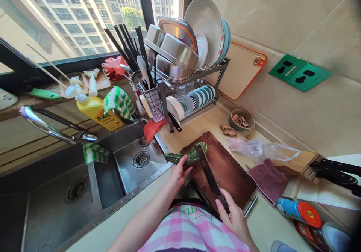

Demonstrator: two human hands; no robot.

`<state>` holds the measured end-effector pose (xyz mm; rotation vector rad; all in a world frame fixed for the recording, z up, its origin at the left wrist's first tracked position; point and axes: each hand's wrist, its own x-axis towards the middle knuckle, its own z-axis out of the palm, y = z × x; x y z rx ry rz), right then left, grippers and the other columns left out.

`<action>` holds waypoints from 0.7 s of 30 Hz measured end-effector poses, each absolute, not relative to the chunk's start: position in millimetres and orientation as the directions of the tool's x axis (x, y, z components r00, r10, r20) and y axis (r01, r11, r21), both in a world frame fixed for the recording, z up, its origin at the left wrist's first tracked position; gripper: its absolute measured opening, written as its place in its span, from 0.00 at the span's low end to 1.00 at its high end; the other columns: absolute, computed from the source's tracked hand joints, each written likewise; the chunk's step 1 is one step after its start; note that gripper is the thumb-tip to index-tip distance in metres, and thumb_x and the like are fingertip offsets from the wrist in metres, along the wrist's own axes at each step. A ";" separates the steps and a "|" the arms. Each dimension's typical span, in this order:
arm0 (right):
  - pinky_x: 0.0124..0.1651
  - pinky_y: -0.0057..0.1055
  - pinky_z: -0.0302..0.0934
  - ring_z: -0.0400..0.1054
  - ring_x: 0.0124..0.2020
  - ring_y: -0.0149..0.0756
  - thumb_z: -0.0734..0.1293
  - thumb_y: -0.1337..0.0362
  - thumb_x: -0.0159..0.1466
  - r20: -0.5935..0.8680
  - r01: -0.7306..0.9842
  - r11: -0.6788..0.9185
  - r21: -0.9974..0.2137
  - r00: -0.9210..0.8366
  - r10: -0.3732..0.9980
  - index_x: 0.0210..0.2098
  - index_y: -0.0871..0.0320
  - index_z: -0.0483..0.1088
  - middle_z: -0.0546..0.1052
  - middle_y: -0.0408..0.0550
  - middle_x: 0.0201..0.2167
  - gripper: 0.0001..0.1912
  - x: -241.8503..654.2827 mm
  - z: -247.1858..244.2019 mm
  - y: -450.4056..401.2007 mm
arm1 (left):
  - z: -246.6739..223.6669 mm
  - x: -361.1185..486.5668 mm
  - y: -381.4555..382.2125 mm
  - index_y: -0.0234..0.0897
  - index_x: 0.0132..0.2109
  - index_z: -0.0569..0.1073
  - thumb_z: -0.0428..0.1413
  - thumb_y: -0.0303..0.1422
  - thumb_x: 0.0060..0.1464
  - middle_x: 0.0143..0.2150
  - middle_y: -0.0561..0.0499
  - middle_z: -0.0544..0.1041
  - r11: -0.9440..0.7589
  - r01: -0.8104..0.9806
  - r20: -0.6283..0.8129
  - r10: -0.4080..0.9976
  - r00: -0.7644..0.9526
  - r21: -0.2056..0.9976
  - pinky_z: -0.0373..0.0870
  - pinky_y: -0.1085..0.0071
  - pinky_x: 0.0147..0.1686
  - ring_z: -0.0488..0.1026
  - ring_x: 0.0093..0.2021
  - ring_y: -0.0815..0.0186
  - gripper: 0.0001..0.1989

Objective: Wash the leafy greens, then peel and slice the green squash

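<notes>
My left hand (181, 172) is closed around the near side of a curved, dark green zucchini (188, 157), close to its middle. Its narrow stem end sticks out to the left toward the sink, while its thicker end lies over the far left part of a reddish-brown cutting board (222, 169). In my right hand (231, 210) is the dark handle of a knife (209, 175). The blade points away from me, and its tip overlaps the thick part of the zucchini. Whether the edge touches or enters the skin, I cannot tell.
Left is a double sink (138, 177) with a faucet (56, 126). A loaded dish rack (194, 115) stands behind the board. To the right are ginger pieces (228, 130), a bowl (242, 119), a plastic bag (259, 148), a maroon cloth (269, 180), a knife block (303, 165) and jars (300, 211).
</notes>
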<state>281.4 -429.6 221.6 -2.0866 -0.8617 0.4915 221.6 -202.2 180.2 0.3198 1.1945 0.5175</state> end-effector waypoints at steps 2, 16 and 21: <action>0.39 0.26 0.68 0.73 0.38 0.36 0.58 0.56 0.61 0.003 0.512 -0.385 -0.768 0.604 0.797 0.50 0.56 0.66 0.77 0.49 0.41 0.20 280.8 224.9 -421.8 | 178.4 223.4 -204.1 0.36 0.38 0.70 0.64 0.32 0.40 0.37 0.48 0.75 0.849 -0.202 -0.805 0.527 0.271 0.488 0.74 0.70 0.27 0.74 0.34 0.65 0.16; 0.41 0.26 0.67 0.73 0.40 0.35 0.55 0.60 0.64 -0.032 0.613 -0.440 -0.656 0.560 0.828 0.50 0.58 0.64 0.77 0.50 0.41 0.18 272.7 236.5 -405.6 | 173.1 221.6 -208.2 0.38 0.39 0.71 0.63 0.35 0.41 0.39 0.47 0.75 0.865 -0.189 -0.797 0.502 0.337 0.465 0.74 0.69 0.27 0.73 0.33 0.65 0.16; 0.37 0.25 0.68 0.74 0.37 0.36 0.55 0.59 0.63 -0.023 0.610 -0.465 -0.642 0.591 0.807 0.49 0.58 0.65 0.78 0.50 0.39 0.18 268.7 234.2 -401.4 | 174.7 217.7 -204.4 0.36 0.38 0.69 0.63 0.41 0.40 0.34 0.48 0.74 0.889 -0.094 -0.807 0.447 0.385 0.447 0.73 0.66 0.28 0.71 0.26 0.68 0.20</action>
